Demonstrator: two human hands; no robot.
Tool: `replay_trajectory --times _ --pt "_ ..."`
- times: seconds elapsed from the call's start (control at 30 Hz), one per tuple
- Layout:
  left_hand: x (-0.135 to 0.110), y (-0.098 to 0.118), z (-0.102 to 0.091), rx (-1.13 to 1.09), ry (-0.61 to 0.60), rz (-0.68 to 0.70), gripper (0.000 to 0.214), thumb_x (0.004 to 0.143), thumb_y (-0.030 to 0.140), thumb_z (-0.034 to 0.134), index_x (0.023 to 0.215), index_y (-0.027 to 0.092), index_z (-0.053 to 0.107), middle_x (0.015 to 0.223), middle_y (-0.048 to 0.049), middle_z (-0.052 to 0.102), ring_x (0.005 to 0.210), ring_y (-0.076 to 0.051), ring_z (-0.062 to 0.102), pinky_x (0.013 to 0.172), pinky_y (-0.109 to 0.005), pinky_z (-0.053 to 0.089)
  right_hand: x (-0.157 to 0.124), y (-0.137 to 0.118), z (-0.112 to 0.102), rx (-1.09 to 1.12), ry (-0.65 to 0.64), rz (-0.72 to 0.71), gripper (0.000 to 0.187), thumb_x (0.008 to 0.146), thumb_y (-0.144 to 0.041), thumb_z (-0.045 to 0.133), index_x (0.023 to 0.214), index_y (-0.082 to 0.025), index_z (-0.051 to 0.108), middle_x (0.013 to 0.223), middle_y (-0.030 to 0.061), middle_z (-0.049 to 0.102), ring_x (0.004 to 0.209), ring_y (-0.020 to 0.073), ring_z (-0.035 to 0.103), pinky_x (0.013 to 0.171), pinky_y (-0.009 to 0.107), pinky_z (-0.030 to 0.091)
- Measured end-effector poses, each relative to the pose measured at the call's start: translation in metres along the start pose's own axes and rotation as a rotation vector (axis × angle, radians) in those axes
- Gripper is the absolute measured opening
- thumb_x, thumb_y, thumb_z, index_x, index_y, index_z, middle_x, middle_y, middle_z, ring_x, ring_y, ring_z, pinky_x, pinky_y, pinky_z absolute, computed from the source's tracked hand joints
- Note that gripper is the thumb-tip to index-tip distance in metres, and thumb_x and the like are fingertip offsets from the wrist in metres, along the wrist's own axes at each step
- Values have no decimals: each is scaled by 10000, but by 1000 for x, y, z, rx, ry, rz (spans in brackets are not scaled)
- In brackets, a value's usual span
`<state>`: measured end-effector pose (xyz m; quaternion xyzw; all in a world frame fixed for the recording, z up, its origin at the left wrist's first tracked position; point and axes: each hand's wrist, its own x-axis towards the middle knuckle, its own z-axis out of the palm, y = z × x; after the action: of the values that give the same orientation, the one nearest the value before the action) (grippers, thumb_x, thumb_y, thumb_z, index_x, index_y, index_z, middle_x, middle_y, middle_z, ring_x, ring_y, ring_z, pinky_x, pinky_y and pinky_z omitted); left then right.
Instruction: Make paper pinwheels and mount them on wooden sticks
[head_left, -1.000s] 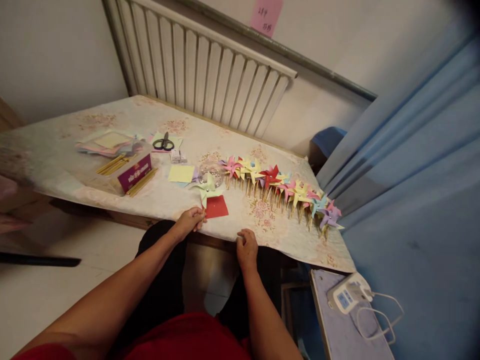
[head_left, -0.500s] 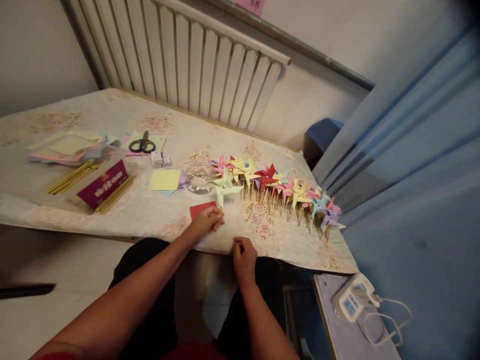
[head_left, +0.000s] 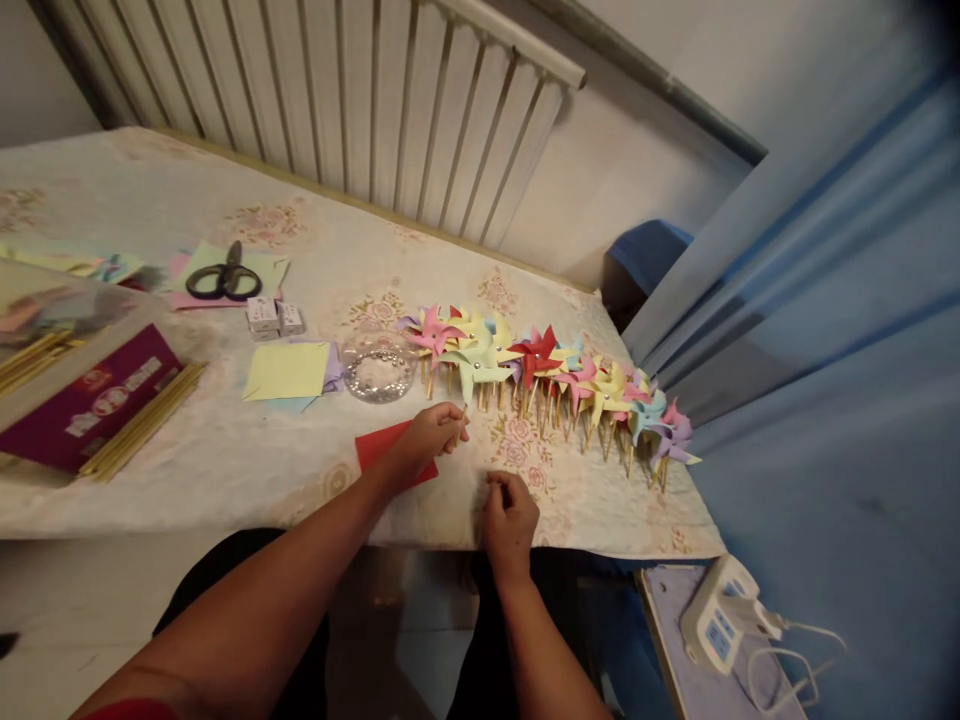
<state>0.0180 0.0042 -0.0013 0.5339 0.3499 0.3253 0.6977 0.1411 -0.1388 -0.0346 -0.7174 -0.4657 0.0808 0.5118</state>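
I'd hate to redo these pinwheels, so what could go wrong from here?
The pale green pinwheel in the left hand overlaps the row of pinwheels in this view and might snag on it. The red paper beneath the left arm could crease if pressed. The clear container of small shiny pieces might spill if knocked.

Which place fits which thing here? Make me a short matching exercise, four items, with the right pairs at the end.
1. Scissors
2. Red paper
3. Pale green pinwheel
4. White corded device

A. Held by its stick in the left hand
B. On a separate surface, at the picture's lower right
C. On top of paper sheets, toward the radiator
D. On the table, partly hidden by the left arm

Pairs: 1-C, 2-D, 3-A, 4-B
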Motion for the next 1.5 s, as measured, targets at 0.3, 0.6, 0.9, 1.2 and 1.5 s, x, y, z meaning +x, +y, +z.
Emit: replay_trajectory --times 0.3,0.6,0.9,1.2,1.5 --pt "7 -3 -6 22 -38 -15 197 782 367 602 739 179 562 662 -4 591 502 -86 395 480 -255 257 94 -7 37 4 291 -61 230 868 -227 466 962 -184 672 939 70 720 890 195 662 842 335 513" --pt "11 -7 -5 121 -42 -82 126 751 306 601 742 182 577 658 -7 606 504 -95 416 479 -251 276 126 -1 29 -178 300 -289 345 919 -165 415 1207 -170 604 1147 144 660 1113 226 604 966 421 504" --pt "13 -14 -8 208 -124 -72 160 782 338 579 827 185 584 735 -6 652 549 -100 470 534 -244 349 125 3 27 -243 237 -349 419 899 -99 394 1264 -172 587 1275 156 597 1263 232 533 1097 482 447" --pt "10 -6 -5 244 -118 -89 136 736 291 556 805 177 580 728 -12 653 529 -96 456 517 -241 334 121 5 32 -235 225 -338 399 884 -73 369 1179 -169 620 1225 152 619 1237 223 546 1083 473 460" --pt "9 -6 -5 232 -98 -105 143 732 294 558 806 175 585 718 -11 639 520 -93 450 505 -236 329 120 7 34 -202 238 -347 376 801 -41 383 1048 -179 630 1110 123 664 1143 219 595 1046 446 490"
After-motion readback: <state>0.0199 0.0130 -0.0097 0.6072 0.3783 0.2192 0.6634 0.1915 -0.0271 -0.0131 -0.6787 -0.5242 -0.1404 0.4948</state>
